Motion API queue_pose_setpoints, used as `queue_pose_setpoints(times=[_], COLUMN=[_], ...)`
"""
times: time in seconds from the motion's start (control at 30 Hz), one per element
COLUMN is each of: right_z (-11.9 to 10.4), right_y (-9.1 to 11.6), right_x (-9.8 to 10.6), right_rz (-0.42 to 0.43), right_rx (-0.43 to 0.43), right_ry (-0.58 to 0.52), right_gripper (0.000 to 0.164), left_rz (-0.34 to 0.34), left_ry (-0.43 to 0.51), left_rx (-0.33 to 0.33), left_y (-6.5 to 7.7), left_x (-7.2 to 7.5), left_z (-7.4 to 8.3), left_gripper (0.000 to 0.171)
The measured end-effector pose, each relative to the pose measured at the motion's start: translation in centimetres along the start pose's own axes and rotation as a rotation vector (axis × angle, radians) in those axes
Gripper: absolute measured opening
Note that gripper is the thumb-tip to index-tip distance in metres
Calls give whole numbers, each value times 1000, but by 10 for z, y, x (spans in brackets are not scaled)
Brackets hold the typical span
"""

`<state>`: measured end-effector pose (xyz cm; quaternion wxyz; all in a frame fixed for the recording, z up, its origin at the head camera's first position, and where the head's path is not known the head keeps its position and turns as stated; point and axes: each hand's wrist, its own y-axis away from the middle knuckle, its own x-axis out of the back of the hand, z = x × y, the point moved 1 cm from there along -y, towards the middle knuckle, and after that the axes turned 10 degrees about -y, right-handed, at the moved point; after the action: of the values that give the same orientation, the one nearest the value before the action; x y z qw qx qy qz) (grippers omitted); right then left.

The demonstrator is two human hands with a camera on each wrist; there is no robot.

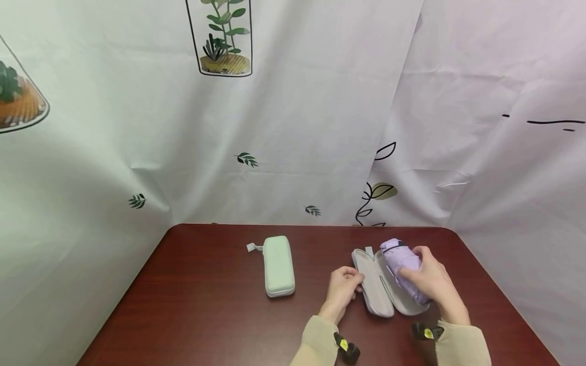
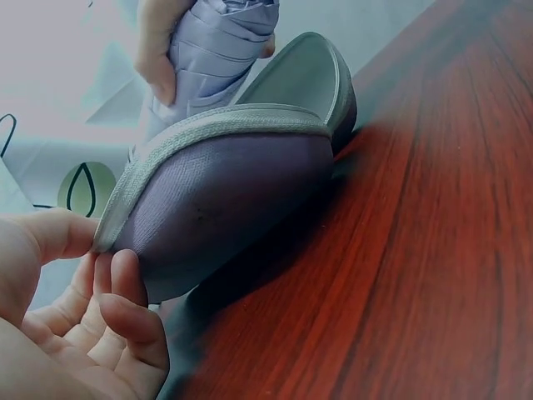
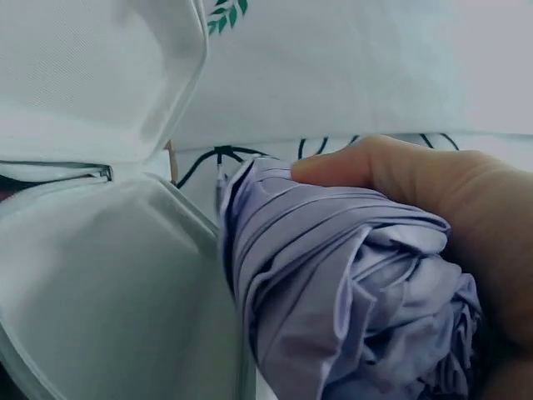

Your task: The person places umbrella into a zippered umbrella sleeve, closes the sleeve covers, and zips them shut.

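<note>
A folded lilac umbrella [image 1: 399, 258] with a dark band near its far end lies over the right half of an open zip case [image 1: 374, 291]. My right hand [image 1: 432, 278] grips the umbrella, thumb on one side and fingers on the other. In the right wrist view, bunched folds of the umbrella [image 3: 325, 267] show beside the pale lining of the case [image 3: 108, 283]. My left hand [image 1: 342, 290] pinches the rim of the left half between thumb and fingers. The left wrist view shows that half's purple outside [image 2: 229, 192] and light trim. Where umbrella and lining meet is partly hidden.
A mint green zip case [image 1: 279, 267], zipped up, lies left of my hands, its strap [image 1: 255, 247] pointing left. Both cases lie on the dark red wooden table [image 1: 197, 295]. A white curtain [image 1: 320, 127] with plant prints hangs behind the table's far edge.
</note>
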<state>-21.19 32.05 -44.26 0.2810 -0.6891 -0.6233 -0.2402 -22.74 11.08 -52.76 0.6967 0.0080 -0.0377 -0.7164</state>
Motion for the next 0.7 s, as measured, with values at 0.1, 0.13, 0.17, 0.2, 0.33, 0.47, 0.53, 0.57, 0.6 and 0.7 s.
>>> queue_pose_setpoints(times=[0.1,0.13,0.17,0.2,0.33,0.47,0.53,0.57,0.6,0.7], right_z=[0,1,2,3,7,10,12,12,13,17], right_y=[0,-1,-1,-2,-4,-6,-6,-7,-7,-8], right_x=[-4,-6,-7,-9,-13,-17,-19,-20,-21,-22], right_rz=[-32,-39,-45,-48,-53,-70,-81,-82,-83,-84], right_rx=[-6,-10,-12,-16,-41,-69,-78,-81,-81,-61], right_ry=[22,35,49,66,119,132,132,131,127,111], right_gripper=[67,66,65,65,67,69,71,72,72,72], left_rz=[-4,-5,-7,-7,3,8,6,4,3,8], left_ry=[9,11,14,18,28,40,45,48,51,54], left_rx=[-2,-4,-7,-6,0,7,8,8,8,8], left_y=[0,0,0,1,1,1,1,1,1,0], left_x=[-1,-1,-1,-2,-3,-3,-4,-4,-5,-5], left_z=[1,1,1,2,2,2,2,2,2,2], left_gripper=[9,9,9,8,9,9,9,9,9,8])
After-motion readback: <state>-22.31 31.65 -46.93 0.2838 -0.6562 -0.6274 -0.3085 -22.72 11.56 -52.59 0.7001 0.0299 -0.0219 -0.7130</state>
